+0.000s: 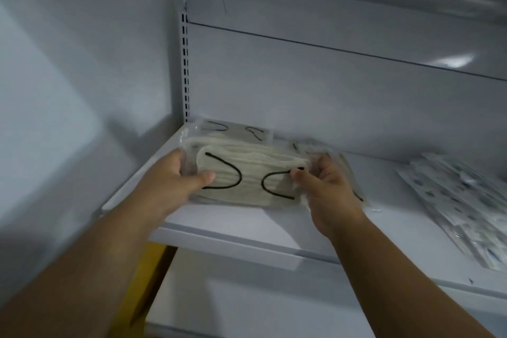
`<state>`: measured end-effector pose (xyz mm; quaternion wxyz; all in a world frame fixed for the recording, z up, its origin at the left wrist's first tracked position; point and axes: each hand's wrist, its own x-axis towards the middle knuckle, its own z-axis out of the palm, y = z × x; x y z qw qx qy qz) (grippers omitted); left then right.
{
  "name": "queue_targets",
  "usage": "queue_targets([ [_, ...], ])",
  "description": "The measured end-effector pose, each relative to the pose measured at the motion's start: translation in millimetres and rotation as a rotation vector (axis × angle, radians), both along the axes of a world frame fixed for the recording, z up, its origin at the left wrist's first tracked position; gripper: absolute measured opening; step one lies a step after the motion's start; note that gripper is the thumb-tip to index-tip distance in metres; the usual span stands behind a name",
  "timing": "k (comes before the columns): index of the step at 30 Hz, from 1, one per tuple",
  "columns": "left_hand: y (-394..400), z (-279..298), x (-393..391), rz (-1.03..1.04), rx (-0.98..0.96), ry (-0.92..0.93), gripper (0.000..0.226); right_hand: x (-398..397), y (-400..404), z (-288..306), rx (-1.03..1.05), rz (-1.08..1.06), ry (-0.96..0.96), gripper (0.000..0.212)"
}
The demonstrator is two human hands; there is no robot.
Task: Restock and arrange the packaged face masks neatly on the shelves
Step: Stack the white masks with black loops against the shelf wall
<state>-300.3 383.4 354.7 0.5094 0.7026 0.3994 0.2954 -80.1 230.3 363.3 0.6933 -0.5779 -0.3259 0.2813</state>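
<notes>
Gripping a clear pack of beige face masks with black ear loops, the left hand clasps its left end, thumb on top, while the right hand pinches its right end. The pack sits at the left end of the white shelf, atop or just in front of more such packs by the back wall. Patterned packs lie well apart to the right.
</notes>
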Motion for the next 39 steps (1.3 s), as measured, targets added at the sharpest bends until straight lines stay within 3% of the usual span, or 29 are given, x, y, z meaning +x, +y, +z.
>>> queue_targets([
  [3,-0.8,-7.4,-2.5,0.038,-0.017,-0.076,0.054,-7.8,1.7,-6.2,-0.052,-0.016,-0.020,0.018],
  [5,-1.5,-14.7,-2.8,-0.044,-0.007,-0.105,0.062,-12.4,1.0,-7.9,-0.110,-0.032,-0.058,0.017],
  [8,1.1,-19.7,-2.3,-0.123,0.023,-0.052,0.053,-15.0,2.0,-12.2,-0.121,-0.067,-0.037,0.018],
  [15,9.4,-19.6,-7.9,-0.080,0.086,-0.002,0.030,-17.7,0.2,-15.8,-0.221,-0.133,-0.036,0.019],
  [18,9.6,-2.6,-8.5,-0.019,0.212,-0.039,0.029,-24.5,3.0,1.4,-0.254,-0.273,-0.310,0.040],
  [21,3.9,28.9,-6.8,-0.040,0.456,-0.006,0.024,-41.7,9.7,36.6,-0.272,-0.321,-0.963,0.072],
  [23,-0.5,49.5,-3.6,-0.097,0.605,0.009,0.022,-56.3,24.1,59.1,-0.319,-0.156,-1.196,0.066],
  [25,-0.6,60.8,-1.0,-0.096,0.653,-0.034,0.025,-65.8,38.9,73.6,-0.364,-0.028,-1.194,0.035],
  [27,-0.3,62.3,1.4,0.013,0.520,-0.249,0.045,-67.5,48.1,78.8,-0.263,-0.068,-1.045,0.018],
  [29,0.3,55.9,3.2,0.040,0.222,-0.482,0.068,-68.2,48.4,77.4,-0.050,-0.104,-0.563,0.013],
  [31,-0.9,40.6,4.9,-0.035,0.032,-0.437,0.078,-70.4,48.3,70.8,0.171,-0.021,-0.003,0.015],
  [33,-8.6,24.6,6.6,-0.130,-0.018,-0.296,0.066,-72.3,50.4,60.5,0.295,0.028,0.323,0.021],
  [35,-15.5,14.1,9.6,-0.050,-0.082,-0.367,0.051,-75.2,53.9,52.5,0.364,0.059,0.534,0.034],
  [37,-15.3,12.7,10.4,0.108,-0.310,-0.643,0.048,-78.2,57.4,46.2,0.400,0.086,0.656,0.051],
  [39,-11.1,12.6,11.2,0.123,-0.523,-0.861,0.056,-78.9,59.5,42.5,0.424,0.088,0.729,0.055],
])
